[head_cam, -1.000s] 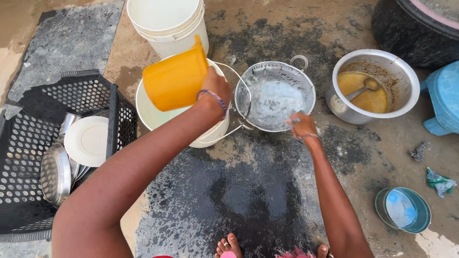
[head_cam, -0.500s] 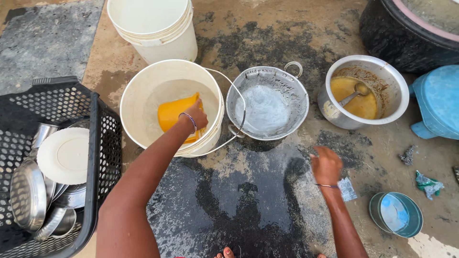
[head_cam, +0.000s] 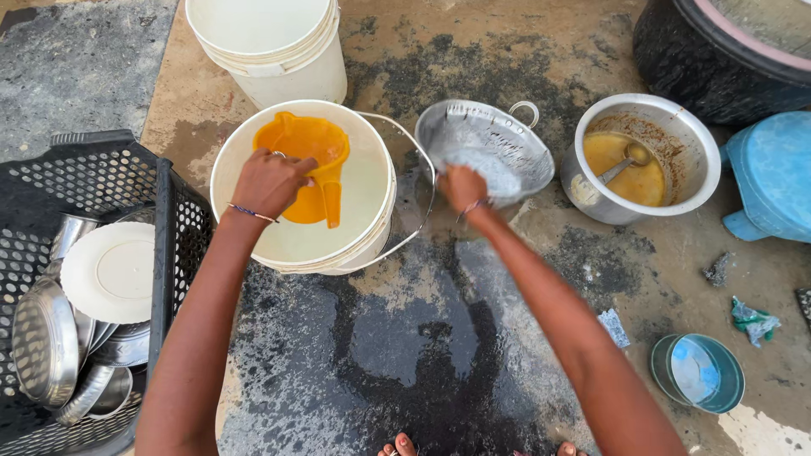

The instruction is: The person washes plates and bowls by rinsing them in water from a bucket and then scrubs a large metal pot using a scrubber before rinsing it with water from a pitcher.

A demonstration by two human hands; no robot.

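Packaging, far right of floor: crumpled green-and-white plastic wrapper (head_cam: 750,319), lying flat; small pale blue-white sachet scrap (head_cam: 614,327) nearer centre, just right of right forearm. Print on both too small to tell.

Orange plastic jug w/ side handle (head_cam: 305,165): sits inside white plastic bucket w/ wire bail handle (head_cam: 372,245), mouth up and tilted toward top of view, handle pointing down-frame. Interior glossy, wet. Left hand (head_cam: 269,181) rests on jug rim, fingers (head_cam: 297,165) closed over the rim edge, gripping it. Thin bracelet at wrist.

Dented aluminium pot w/ loop handle (head_cam: 498,135): on floor just right of bucket, tipped toward the person, whitish soapy residue inside. Right hand (head_cam: 463,187) at its near rim, fingers curled shut on the rim; hand slightly blurred.

Surroundings:
- Second white plastic bucket (head_cam: 279,59), above first, near it.
- Steel pot holding yellow-orange liquid and a spoon (head_cam: 638,156), right of aluminium pot, apart from it.
- Black plastic crate (head_cam: 169,219), left, touching bucket side; holds steel plates, bowls and one white round plate (head_cam: 110,272).
- Light blue plastic stool (head_cam: 773,177), right edge.
- Teal round bowl (head_cam: 697,371), lower right.
- Wet concrete floor (head_cam: 405,338), dark patch betw. both forearms.
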